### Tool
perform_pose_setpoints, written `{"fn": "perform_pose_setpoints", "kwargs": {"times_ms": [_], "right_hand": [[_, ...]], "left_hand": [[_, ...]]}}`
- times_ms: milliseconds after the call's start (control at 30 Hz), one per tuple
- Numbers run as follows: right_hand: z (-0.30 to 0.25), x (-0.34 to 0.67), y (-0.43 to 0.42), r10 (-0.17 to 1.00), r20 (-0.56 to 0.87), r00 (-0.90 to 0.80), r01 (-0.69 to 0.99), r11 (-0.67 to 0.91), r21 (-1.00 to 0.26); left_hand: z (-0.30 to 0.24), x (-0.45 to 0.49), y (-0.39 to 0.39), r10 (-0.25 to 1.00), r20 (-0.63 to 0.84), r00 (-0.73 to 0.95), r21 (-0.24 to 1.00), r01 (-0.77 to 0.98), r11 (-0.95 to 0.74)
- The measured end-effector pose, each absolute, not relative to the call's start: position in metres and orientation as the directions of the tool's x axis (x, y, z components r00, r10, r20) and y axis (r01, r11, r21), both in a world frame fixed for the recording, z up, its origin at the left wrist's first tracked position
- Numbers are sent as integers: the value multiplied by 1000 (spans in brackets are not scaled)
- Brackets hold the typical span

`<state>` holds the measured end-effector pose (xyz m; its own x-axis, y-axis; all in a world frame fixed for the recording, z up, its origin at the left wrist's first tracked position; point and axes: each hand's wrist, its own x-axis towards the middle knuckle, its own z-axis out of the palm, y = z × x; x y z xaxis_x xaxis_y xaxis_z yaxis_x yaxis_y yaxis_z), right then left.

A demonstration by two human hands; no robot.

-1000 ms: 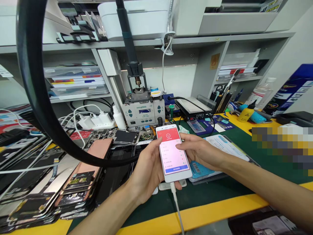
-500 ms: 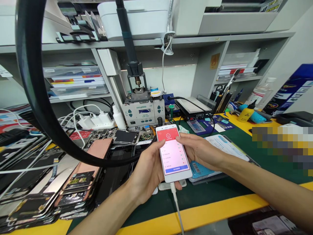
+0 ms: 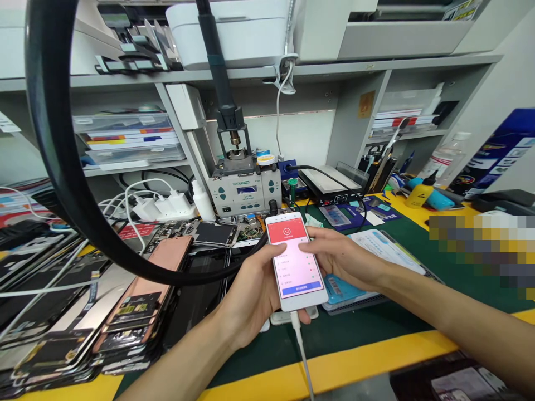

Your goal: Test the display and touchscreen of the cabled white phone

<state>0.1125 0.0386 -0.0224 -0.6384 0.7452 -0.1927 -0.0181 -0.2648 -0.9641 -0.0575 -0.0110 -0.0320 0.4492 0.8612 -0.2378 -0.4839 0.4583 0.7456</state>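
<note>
A white smartphone [image 3: 295, 262] with a lit red and pink screen is held above the green mat. My left hand [image 3: 251, 292] grips it from the left and below, thumb on its left edge. My right hand [image 3: 338, 255] clasps its right edge, thumb resting on the upper part of the screen. A white cable [image 3: 304, 356] is plugged into the phone's bottom and runs down toward me.
Stacks of phone screens and back panels [image 3: 83, 312] fill the left of the bench. A thick black hose [image 3: 54, 139] arcs across the left. Behind the phone stands a grey rework station [image 3: 244, 189] and a hot plate [image 3: 330, 186]; bottles and tools [image 3: 422, 192] lie right.
The list on the phone screen has changed slightly and my right thumb has shifted a little on the screen. Both hands keep their hold on the phone.
</note>
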Motion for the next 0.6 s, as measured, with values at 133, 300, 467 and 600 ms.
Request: {"fn": "perform_pose_setpoints", "kwargs": {"times_ms": [133, 300, 467, 600], "right_hand": [[-21, 116, 39, 692, -151, -706, 8, -205, -979], [-24, 116, 40, 676, -114, -728, -2, -168, -986], [-23, 116, 40, 680, -126, -722, -26, -208, -978], [-22, 115, 39, 689, -135, -712, -65, -257, -964]], "left_hand": [[-31, -58, -10, 860, -195, 471, 743, -502, 443], [-30, -58, -12, 858, -187, 479, 745, -500, 442], [-29, -59, -12, 858, -175, 483, 739, -511, 439], [-29, -59, -12, 860, -171, 481, 730, -525, 438]]}}
